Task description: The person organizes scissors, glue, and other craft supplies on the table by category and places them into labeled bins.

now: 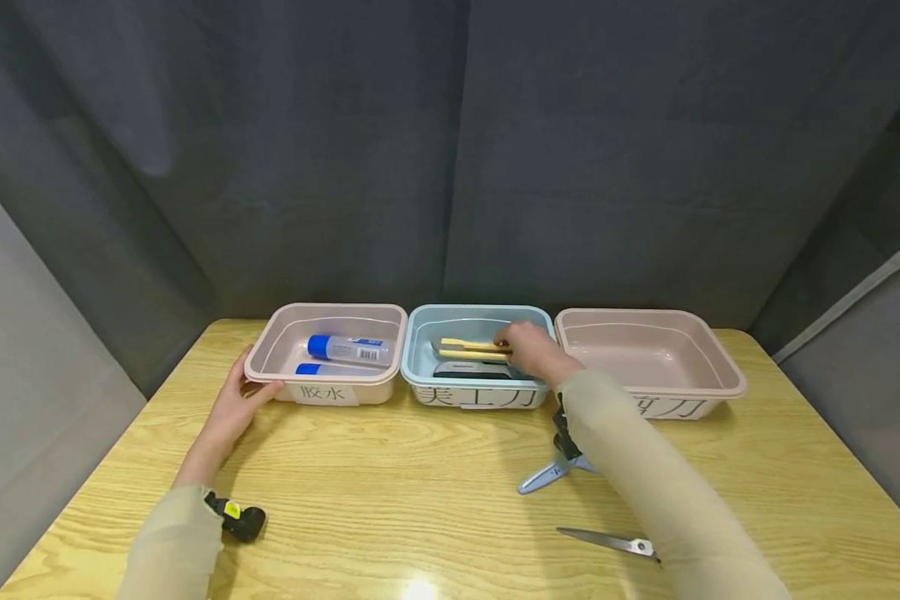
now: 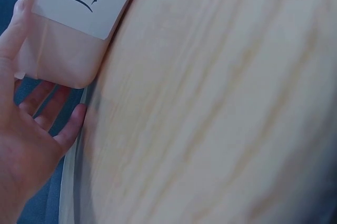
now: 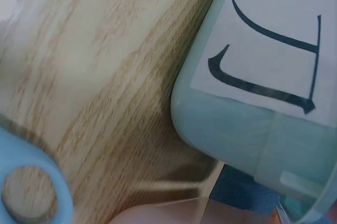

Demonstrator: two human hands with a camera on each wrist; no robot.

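Currently, your left hand (image 1: 232,403) rests at the near left corner of the left pink bin (image 1: 386,388), thumb on the near rim, other fingers apart along the left side. Two blue-capped bottles (image 1: 352,349) lie in that bin. Your right hand (image 1: 532,347) reaches into the right part of the middle blue bin (image 1: 423,378), fingers bent at the right end of the yellow cutters (image 1: 471,355); cannot tell whether they pinch one. Both yellow cutters lie side by side, left to right, on the far side of a grey-and-black item (image 1: 471,367). The right pink bin (image 1: 630,358) stands beside the blue one. Nearer on the worktop (image 1: 390,492): blue scissors (image 1: 546,476) and, nearer still, metal-bladed scissors (image 1: 607,540), both partly hidden by your right sleeve (image 1: 667,492).
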